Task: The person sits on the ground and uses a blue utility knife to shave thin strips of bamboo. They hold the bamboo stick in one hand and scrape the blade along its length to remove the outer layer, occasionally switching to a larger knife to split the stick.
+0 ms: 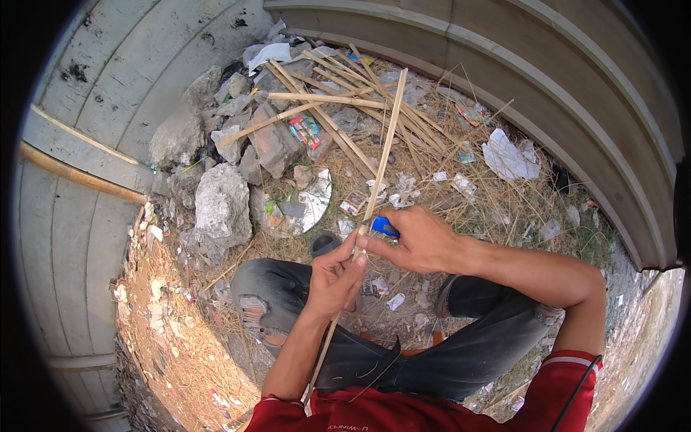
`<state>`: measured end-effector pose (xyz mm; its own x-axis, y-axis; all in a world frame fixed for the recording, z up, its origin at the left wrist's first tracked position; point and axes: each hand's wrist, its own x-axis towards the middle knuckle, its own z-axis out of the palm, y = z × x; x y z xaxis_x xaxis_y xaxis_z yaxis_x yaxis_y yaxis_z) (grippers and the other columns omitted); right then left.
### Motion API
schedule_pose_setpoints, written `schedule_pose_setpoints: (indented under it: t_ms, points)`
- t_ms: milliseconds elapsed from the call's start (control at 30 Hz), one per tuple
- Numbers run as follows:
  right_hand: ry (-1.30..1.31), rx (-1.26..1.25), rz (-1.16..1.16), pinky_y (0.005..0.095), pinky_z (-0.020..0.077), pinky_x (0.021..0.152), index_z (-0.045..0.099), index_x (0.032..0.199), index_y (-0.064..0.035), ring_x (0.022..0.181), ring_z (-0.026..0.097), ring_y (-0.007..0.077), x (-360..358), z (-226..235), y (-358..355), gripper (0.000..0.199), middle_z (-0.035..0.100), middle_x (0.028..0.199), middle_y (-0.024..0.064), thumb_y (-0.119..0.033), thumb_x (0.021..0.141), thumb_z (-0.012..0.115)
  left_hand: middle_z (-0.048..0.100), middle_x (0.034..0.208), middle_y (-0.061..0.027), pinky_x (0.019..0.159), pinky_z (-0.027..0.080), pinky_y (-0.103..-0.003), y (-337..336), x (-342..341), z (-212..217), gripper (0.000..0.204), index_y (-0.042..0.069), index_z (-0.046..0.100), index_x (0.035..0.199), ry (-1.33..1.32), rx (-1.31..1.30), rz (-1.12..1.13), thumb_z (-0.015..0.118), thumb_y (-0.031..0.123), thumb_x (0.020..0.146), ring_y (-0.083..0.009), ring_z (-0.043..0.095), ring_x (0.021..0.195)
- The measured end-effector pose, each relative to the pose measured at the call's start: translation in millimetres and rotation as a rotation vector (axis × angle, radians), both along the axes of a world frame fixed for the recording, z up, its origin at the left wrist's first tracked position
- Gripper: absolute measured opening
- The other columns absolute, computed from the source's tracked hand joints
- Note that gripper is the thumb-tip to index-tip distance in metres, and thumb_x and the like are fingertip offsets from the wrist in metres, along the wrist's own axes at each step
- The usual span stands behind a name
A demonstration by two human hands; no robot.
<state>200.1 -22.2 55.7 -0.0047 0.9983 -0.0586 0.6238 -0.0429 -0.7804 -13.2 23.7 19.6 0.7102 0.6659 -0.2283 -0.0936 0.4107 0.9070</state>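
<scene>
The left hand (pixel 337 279) has a snug grip, curled round 1 long wooden strip (pixel 387 144), which slants in front of the person and back beside the left forearm (pixel 296 353). The right hand's (pixel 425 241) grip is closed on a blue cutter (pixel 385 227) (blade too hidden to tell), right beside the strip. Beyond, loose sticks (pixel 327 100) and grey stones (pixel 223 205) lie on littered ground (pixel 180 345).

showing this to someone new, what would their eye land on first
Probably the bright blue tool in the right hand, near the picture's middle, beside the long pale strip gripped by the left hand. Next, the jumble of similar strips on the ground at upper centre, then the large grey chunk of rubble to its lower left.
</scene>
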Motion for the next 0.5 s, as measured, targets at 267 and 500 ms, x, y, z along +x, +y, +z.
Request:
schedule_pose_setpoints:
  t_ms: [267, 500]
  points:
    - [0.19, -0.179, 0.062, 0.0441, 0.0422, 0.054, 0.059, 0.07, -0.0008, 0.05, 0.05, 0.0278, 5.3, -10.4, 7.6, 0.062, 0.05, 0.053, 0.0148, -0.053, 0.102, 0.053, 0.05, 0.062, 0.0056, 0.039, 0.027, -0.02, 0.5, 1.6, 1.2, 0.051, -0.001, 0.043, 0.15, -0.025, -0.005, -0.029, 0.058, 0.008, 0.103, -0.0015, 0.037, 0.044]
    - [0.163, -0.066, 0.11, 0.0489, 0.0481, 0.059, 0.064, 0.075, 0.0023, 0.054, 0.059, 0.0394, 15.9, -4.3, 11.9, 0.062, 0.06, 0.06, 0.0203, -0.055, 0.098, 0.056, 0.05, 0.068, 0.0068, 0.043, 0.026, -0.02, 0.8, 5.2, -1.6, 0.051, -0.001, 0.043, 0.15, -0.087, -0.013, -0.01, 0.06, 0.007, 0.102, -0.0006, 0.036, 0.05]
